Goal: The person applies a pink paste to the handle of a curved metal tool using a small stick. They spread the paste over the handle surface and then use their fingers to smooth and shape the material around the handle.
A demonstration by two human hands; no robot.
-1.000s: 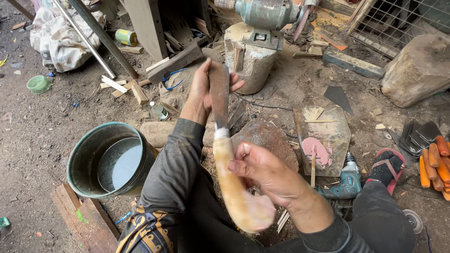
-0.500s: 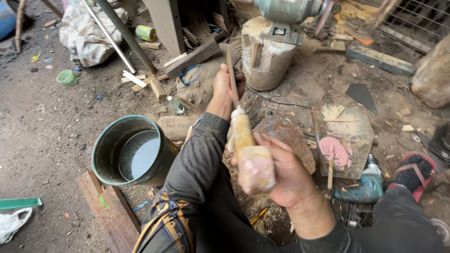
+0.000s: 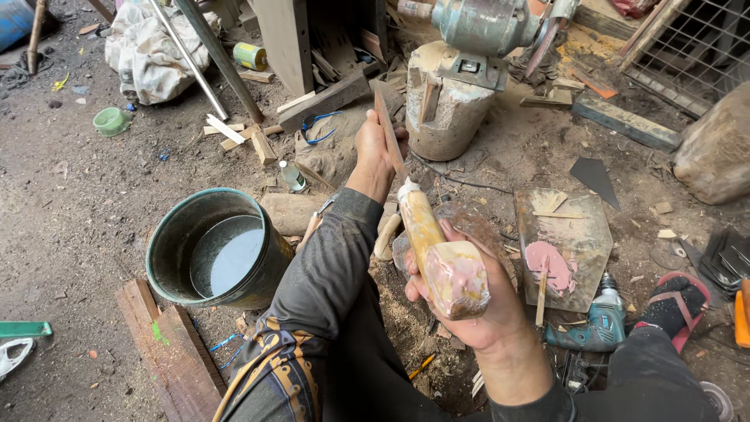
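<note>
From my remote seat: right hand [image 3: 469,301] clamps the knife handle [image 3: 437,254]; left hand [image 3: 375,148] pinches the blade [image 3: 388,129], hands apart, seemingly sighting its straightness; bucket [image 3: 215,250] beside.

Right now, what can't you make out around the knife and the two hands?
All in the head view:
- Knife blade: seen edge-on, its far end covered by the left hand, so shape and tip are unclear.
- Wooden handle: the underside is wrapped by the right hand.
- Right-hand fingers: curled behind the handle, mostly hidden.
- Bench grinder: top cut off by the frame edge.
</note>
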